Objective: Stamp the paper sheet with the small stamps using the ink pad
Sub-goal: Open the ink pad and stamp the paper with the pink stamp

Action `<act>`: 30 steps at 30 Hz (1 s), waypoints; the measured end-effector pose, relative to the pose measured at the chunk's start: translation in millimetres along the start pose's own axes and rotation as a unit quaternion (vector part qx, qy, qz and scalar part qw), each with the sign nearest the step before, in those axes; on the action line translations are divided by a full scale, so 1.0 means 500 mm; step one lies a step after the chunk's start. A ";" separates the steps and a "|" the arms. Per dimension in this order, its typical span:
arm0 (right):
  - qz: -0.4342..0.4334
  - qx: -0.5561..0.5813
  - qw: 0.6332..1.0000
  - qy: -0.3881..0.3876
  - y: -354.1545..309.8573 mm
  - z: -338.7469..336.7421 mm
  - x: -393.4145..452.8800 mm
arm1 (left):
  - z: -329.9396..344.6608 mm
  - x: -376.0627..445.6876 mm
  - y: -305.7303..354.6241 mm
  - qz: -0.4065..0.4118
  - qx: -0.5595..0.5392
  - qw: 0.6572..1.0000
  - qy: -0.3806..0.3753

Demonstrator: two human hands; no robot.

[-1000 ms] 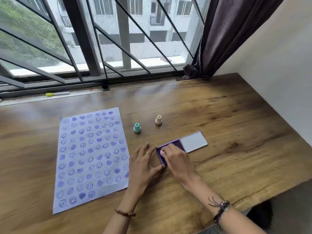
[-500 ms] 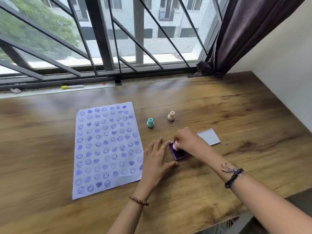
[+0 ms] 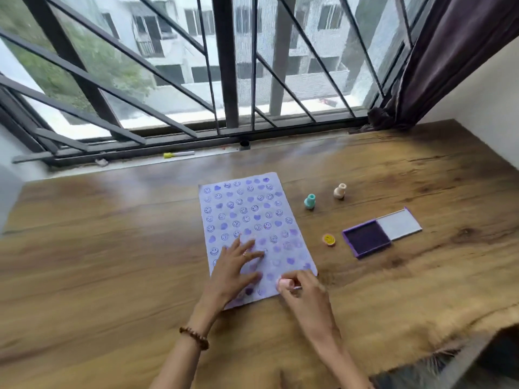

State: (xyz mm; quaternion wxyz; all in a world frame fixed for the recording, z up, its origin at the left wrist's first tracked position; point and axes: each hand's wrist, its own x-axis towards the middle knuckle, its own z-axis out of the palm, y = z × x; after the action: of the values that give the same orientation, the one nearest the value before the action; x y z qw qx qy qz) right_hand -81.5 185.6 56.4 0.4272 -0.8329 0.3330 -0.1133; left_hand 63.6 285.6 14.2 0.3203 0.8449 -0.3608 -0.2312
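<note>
A pale purple paper sheet (image 3: 247,214) covered in purple smiley and heart prints lies on the wooden table. My left hand (image 3: 238,265) rests flat on its lower part, fingers spread. My right hand (image 3: 304,290) pinches a small pink stamp (image 3: 284,284) at the sheet's lower right corner. The open purple ink pad (image 3: 366,240) lies to the right, its lid (image 3: 398,224) folded out beside it. A teal stamp (image 3: 309,201) and a beige stamp (image 3: 339,191) stand beyond the sheet's right edge. A yellow smiley cap (image 3: 329,239) lies beside the pad.
A barred window (image 3: 224,66) runs along the table's far edge, with a yellow-capped marker (image 3: 178,154) on its sill. A dark curtain (image 3: 449,57) hangs at the back right beside a white wall (image 3: 491,108). The table's near edge (image 3: 438,352) is ragged at the right.
My right hand has left the ink pad with the pink stamp and come down to the sheet's lower right corner. My left hand moved from beside the pad onto the sheet.
</note>
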 end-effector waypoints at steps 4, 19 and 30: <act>-0.015 -0.068 0.998 -0.004 -0.015 0.028 -0.011 | 0.008 0.000 -0.019 0.019 -0.004 1.000 0.012; -0.027 -0.259 0.962 -0.079 -0.025 0.049 0.033 | 0.019 -0.005 -0.032 0.047 -0.032 0.998 0.025; -0.057 -0.296 0.944 -0.132 -0.031 0.035 0.050 | 0.017 -0.005 -0.025 0.037 -0.038 0.999 0.010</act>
State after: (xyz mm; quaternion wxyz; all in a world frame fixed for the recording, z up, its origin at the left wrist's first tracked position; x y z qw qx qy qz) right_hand -47.2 186.7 55.8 0.1948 -0.9467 0.2443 0.0776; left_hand 62.5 290.8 -0.1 0.3638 0.8208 -0.3792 -0.2240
